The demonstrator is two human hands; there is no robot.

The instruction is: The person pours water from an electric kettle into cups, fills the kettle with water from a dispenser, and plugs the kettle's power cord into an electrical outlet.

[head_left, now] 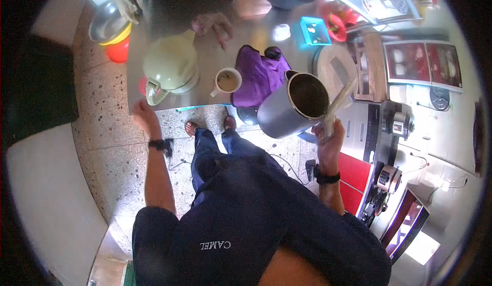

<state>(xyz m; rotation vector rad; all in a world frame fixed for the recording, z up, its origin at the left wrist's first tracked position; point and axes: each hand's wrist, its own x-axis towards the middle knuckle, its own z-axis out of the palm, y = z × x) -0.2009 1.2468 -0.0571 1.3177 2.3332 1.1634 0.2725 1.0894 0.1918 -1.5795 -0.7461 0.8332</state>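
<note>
My right hand (330,131) is closed on the handle of a grey pitcher (282,113). The pitcher is tilted with its lid raised, and its dark inside shows. My left hand (145,117) is beside the table's front edge, apart from the handle of a pale green kettle (169,60); it holds nothing that I can see, its fingers loosely bent. Between kettle and pitcher stands a white cup (228,80) with brownish liquid and something dark in it. A purple cloth (259,76) lies right of the cup, a small black object (272,54) on it.
A pink cloth (212,25), a turquoise basket (315,31) and a round board (335,68) are on the table (195,98). Metal, yellow and red basins (110,24) stand at the left. A cable (289,164) crosses the floor. Appliances (389,177) line the right side.
</note>
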